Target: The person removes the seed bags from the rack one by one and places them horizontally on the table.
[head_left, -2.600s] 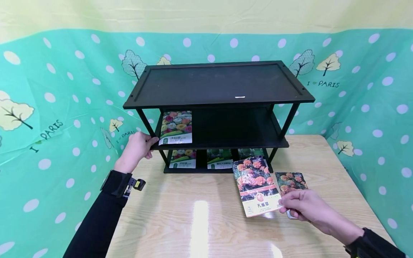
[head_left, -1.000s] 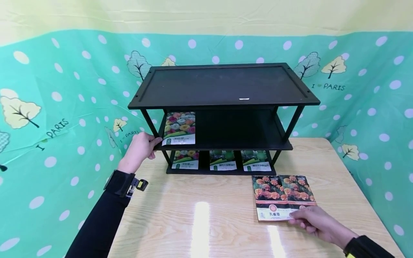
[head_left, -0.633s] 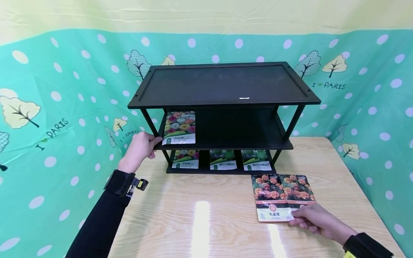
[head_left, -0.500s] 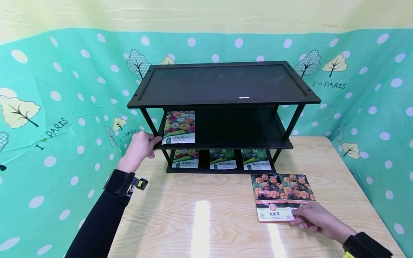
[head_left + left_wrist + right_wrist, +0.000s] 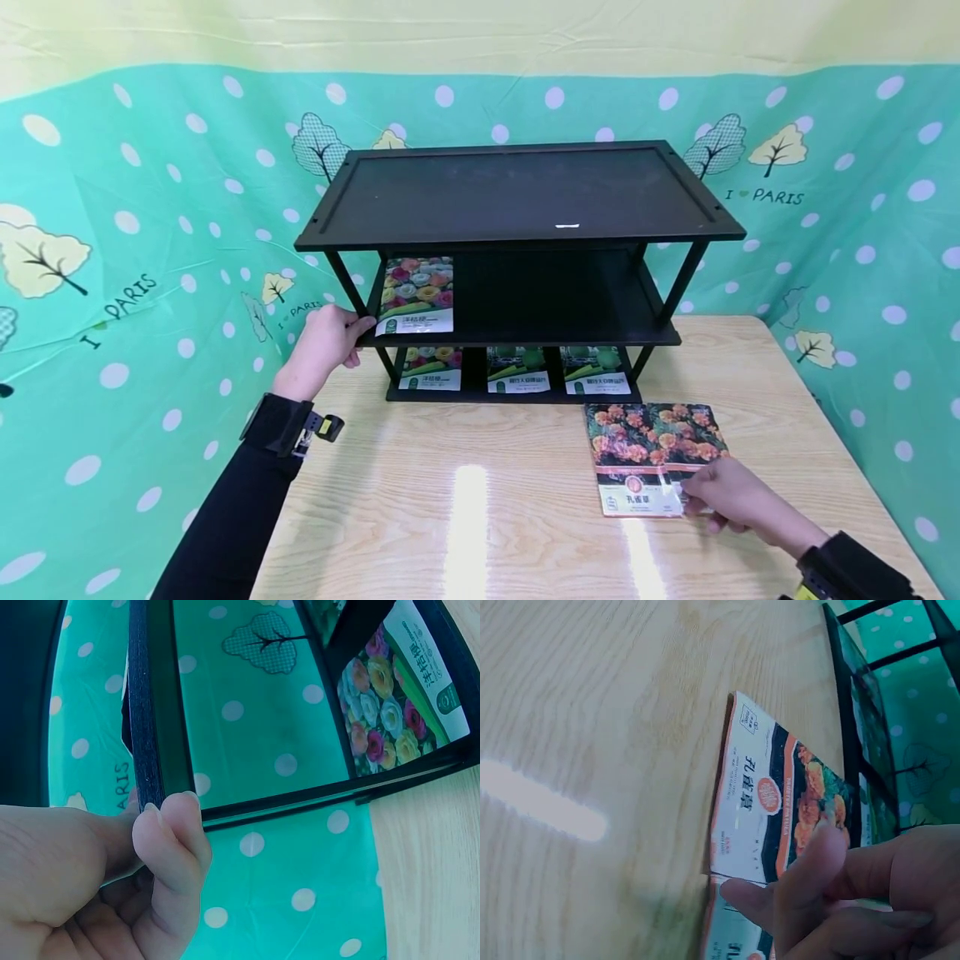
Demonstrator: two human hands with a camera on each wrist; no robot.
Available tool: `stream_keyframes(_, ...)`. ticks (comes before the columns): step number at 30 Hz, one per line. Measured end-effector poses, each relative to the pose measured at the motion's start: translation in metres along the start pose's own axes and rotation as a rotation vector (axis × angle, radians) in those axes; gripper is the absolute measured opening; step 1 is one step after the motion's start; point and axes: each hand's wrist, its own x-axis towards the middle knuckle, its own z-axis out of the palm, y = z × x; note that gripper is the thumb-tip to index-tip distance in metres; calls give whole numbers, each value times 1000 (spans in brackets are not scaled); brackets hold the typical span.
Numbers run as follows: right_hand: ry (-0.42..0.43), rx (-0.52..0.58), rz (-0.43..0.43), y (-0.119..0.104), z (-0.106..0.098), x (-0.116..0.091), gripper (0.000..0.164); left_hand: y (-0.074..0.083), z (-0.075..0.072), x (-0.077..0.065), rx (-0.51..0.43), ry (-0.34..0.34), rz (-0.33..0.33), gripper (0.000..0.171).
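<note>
Orange-flower packets point(image 5: 626, 446) lie at lower right, the right hand point(image 5: 738, 500) at their lower corners; whether it pinches, I cannot tell. At centre left, the left hand point(image 5: 318, 346) grips the black rack point(image 5: 517, 192). A light touch should align edges without bending.

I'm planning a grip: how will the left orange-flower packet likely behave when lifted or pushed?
Probably light: the packet looks thin. Perhaps slippery: its printed face has a glossy glint. Unlikely to roll or tip, since it lies flat on the table.

Packets point(image 5: 626, 446) — 孔雀草, 洋桔梗; backdrop point(image 5: 172, 200) — "PARIS" (repeated).
</note>
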Motion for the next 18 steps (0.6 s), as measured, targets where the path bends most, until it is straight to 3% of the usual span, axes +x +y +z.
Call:
stream_keyframes(4,13,-62,-40,-10,-6,0,22,-1,0,-1,2,4,7,42)
stream_keyframes(8,33,-126,-153,-29,-18,-2,26,-1,0,-1,12,10,16,42)
stream_keyframes(13,51,-207,-282,-65,-33,-12,37,1,1,-2,34,24,43,41)
stream_keyframes(18,35,-227,-409,-102,-41,-25,37,1,-1,-3,48,7,36,44)
